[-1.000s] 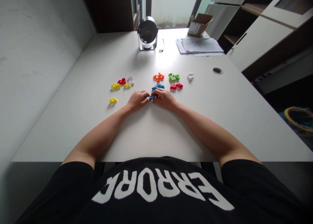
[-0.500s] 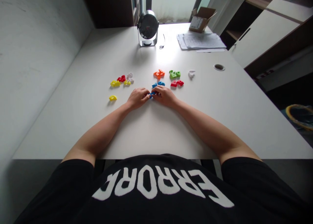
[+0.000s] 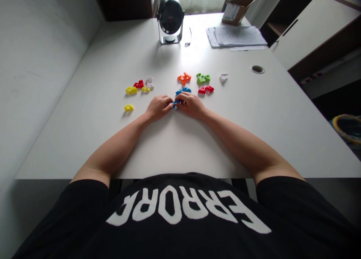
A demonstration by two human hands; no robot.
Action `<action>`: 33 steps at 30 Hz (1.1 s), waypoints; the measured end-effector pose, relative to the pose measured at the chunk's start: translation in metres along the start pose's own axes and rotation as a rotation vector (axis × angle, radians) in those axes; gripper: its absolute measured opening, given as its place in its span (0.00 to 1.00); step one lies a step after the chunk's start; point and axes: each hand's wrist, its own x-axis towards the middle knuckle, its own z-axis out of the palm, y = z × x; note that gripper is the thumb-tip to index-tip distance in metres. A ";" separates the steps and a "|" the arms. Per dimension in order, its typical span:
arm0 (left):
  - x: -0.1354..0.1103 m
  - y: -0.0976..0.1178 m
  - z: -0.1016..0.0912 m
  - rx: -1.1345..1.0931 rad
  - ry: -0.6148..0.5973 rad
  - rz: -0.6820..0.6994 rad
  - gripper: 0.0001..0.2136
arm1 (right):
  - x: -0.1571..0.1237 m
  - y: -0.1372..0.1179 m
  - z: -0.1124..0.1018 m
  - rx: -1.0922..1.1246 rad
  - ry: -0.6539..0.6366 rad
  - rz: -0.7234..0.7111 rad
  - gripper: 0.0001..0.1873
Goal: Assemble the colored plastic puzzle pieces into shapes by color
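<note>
Blue plastic piece (image 3: 176,104) gripped between left hand (image 3: 158,107) and right hand (image 3: 191,105), near the front-centre of white desk (image 3: 84,138).

Both hands are curled almost shut, with the fingertips meeting on the piece, which is partly hidden by them. Two blue pieces (image 3: 182,90) are lying just beyond the fingers. Three yellow pieces (image 3: 131,90) are counted to the left, one set apart; one red cluster (image 3: 138,85) and one white cluster (image 3: 149,82) are seen beside them. To the right, one orange cluster (image 3: 184,78), one green cluster (image 3: 203,78), one red pair (image 3: 205,89) and one white piece (image 3: 223,77) are laid out. One open cardboard box (image 3: 236,7) is noted at the far edge; its contents cannot be seen.
</note>
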 end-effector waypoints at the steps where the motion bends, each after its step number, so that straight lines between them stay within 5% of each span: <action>1: 0.000 0.000 0.000 -0.001 0.001 0.001 0.14 | 0.000 0.000 0.000 0.002 0.002 0.002 0.07; 33: 0.000 0.002 -0.001 -0.009 -0.001 -0.012 0.14 | 0.001 -0.007 -0.004 0.007 -0.019 0.033 0.09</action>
